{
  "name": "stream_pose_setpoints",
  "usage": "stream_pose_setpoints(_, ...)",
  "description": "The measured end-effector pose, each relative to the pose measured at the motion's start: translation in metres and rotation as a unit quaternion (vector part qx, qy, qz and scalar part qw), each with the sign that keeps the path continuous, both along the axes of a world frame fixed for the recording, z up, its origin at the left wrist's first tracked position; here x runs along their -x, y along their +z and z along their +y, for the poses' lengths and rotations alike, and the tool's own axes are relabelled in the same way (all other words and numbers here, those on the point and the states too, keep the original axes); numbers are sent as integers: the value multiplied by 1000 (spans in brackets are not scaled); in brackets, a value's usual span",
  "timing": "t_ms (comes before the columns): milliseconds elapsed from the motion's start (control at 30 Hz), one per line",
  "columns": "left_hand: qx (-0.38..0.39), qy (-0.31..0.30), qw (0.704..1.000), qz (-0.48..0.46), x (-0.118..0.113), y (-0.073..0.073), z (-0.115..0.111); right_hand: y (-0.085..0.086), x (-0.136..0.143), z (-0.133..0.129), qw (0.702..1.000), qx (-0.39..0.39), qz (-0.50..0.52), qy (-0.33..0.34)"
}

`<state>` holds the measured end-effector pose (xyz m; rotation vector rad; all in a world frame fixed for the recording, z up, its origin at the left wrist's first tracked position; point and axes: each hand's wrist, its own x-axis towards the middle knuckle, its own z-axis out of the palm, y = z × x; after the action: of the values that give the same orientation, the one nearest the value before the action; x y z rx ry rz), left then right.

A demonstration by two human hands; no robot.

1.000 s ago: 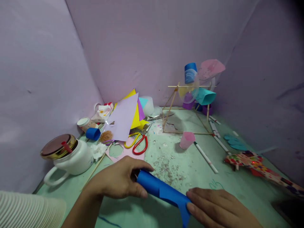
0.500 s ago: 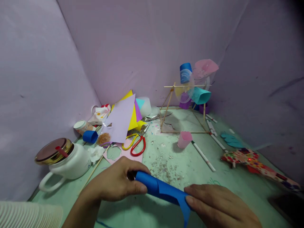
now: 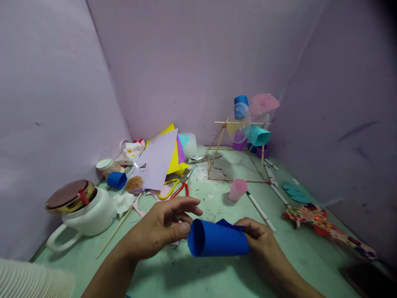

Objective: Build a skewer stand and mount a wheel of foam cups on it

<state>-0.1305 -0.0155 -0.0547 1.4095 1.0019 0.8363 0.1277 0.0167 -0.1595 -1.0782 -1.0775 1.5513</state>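
Observation:
A sheet of blue paper (image 3: 225, 243), curled into a loose tube, is held above the table in front of me. My right hand (image 3: 263, 244) pinches its right end, fingers at the upper edge where a pointed flap sticks up. The tube's round opening faces left. Beside that opening is my left hand (image 3: 163, 225), its fingers apart and curved; the thumb tip lies at the rim, and whether it touches is unclear. Beyond the hands a pink paper cup (image 3: 238, 190) stands next to a white marker (image 3: 261, 212).
A stick frame (image 3: 238, 180) carrying coloured cups stands at the back. Left of it lie scissors (image 3: 169, 190) and paper sheets (image 3: 159, 159). A white mug (image 3: 89, 215) with a lid is at the left, stacked cups (image 3: 35, 281) at the near left, and a patterned glue gun (image 3: 328, 225) at the right.
The blue paper has opened from a narrow, tilted roll into a wider tube lying nearly level. My left hand has come off its end; my right hand has shifted its hold.

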Motion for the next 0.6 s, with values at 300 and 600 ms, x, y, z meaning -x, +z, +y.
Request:
stream_pose_setpoints(300, -75, 52, 960, 264, -16, 2, -4, 2, -14, 0, 989, -81, -122, 36)
stream_pose_setpoints(600, -250, 25, 939, 233, -19, -5, -5, 4, -14, 4, 993, -4, -50, 106)
